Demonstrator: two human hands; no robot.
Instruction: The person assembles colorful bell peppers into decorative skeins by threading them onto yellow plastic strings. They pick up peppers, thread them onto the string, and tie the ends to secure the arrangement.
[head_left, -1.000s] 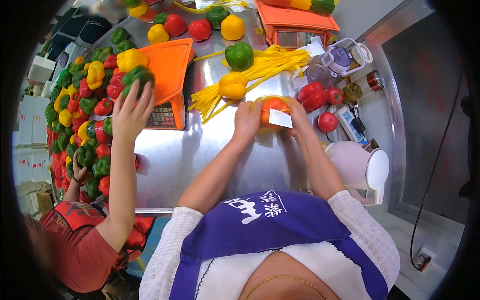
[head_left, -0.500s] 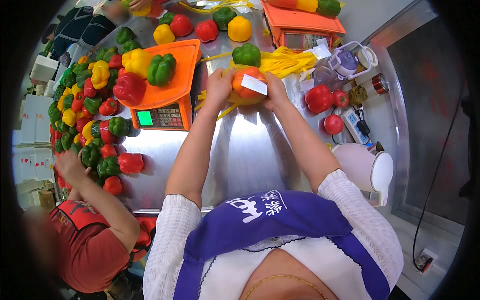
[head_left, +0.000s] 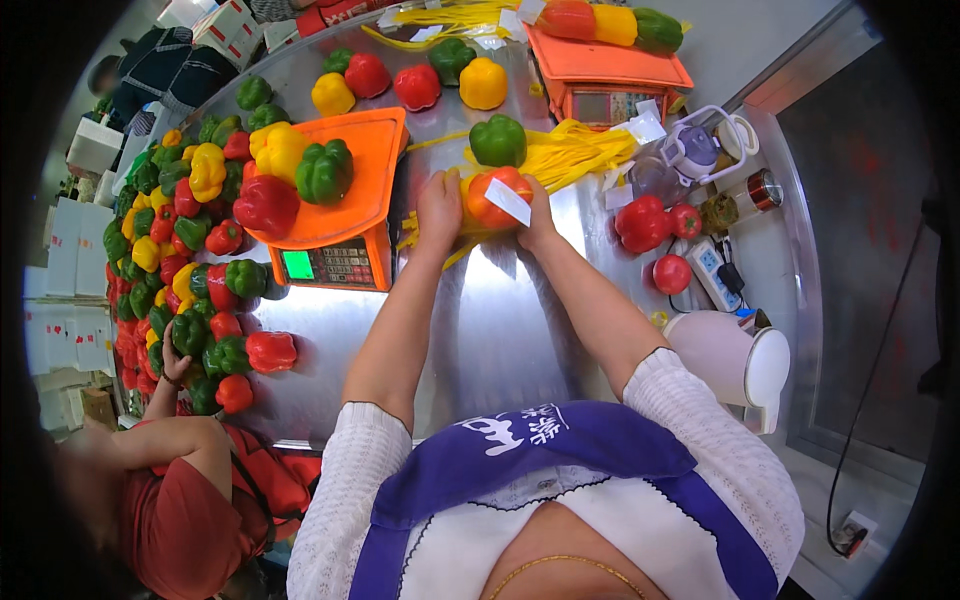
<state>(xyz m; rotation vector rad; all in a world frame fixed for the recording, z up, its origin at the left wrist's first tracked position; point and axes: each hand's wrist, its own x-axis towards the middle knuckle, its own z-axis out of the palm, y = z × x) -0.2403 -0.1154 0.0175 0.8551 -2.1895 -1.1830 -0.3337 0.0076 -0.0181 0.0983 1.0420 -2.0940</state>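
A red-orange bell pepper (head_left: 484,208) sits in yellow mesh, a white label across its front. Around its right side curl the fingers of my right hand (head_left: 538,212). My left hand (head_left: 438,214) is closed at the left on the yellow net bag (head_left: 466,228) that wraps the pepper. Just beyond stands a green bell pepper (head_left: 498,141); whether it lies in the same net I cannot tell. A pile of flat yellow net sleeves (head_left: 578,148) spreads behind to the right.
At left, an orange scale (head_left: 375,190) bears three peppers, beside a large pepper heap (head_left: 190,235). Another orange scale (head_left: 605,65) stands at the back. Right: loose red pepper (head_left: 642,223), purple-lidded bottle (head_left: 692,145), power strip (head_left: 715,272), pale kettle (head_left: 715,345). A co-worker's hand (head_left: 174,358) touches the heap.
My left hand has slid off the pepper's side onto the net, opening a small gap. The label has tilted more. The co-worker's hand has moved down into the heap's near part.
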